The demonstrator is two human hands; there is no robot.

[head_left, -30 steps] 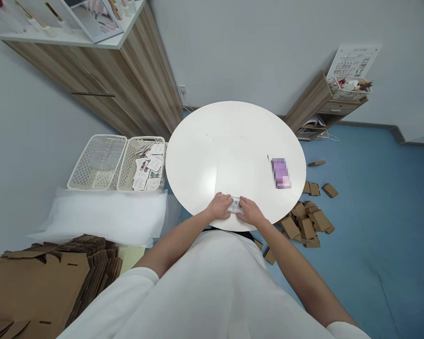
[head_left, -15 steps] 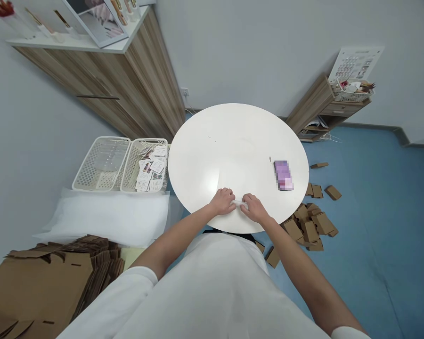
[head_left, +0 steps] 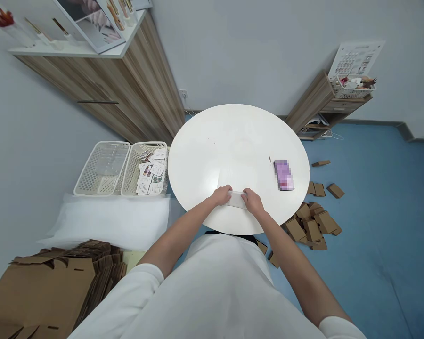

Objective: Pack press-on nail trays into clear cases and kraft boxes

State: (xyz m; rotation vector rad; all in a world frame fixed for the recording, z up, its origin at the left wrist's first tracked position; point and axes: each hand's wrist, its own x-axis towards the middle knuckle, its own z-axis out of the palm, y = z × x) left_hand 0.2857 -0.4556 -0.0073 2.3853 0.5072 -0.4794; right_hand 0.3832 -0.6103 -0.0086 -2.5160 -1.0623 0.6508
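Observation:
Near the front edge of the round white table (head_left: 205,141), my left hand (head_left: 222,195) grips the left end of a flat whitish wrapped bundle (head_left: 236,199). My right hand (head_left: 253,201) is closed on the bundle's right end, thumb and fingers bent over it. It looks folded in thin translucent sheet; what is inside cannot be made out. A faint pale sheet (head_left: 229,177) lies flat on the tabletop just beyond my fingers. Further right on the table rests a purple rectangular item (head_left: 283,175), blurred by pixels.
To the left stand a white basket (head_left: 80,181) and another basket (head_left: 126,181) with printed cards. White sheets (head_left: 113,219) and stacked flat cardboard (head_left: 45,292) lie nearer me. Several small brown boxes (head_left: 313,230) are on the blue floor at right. Cabinets (head_left: 151,80) stand behind.
The bundle, earlier a narrow roll mostly under my fingers, now shows as a wider flat strip between my hands. Both hands have shifted slightly away from me.

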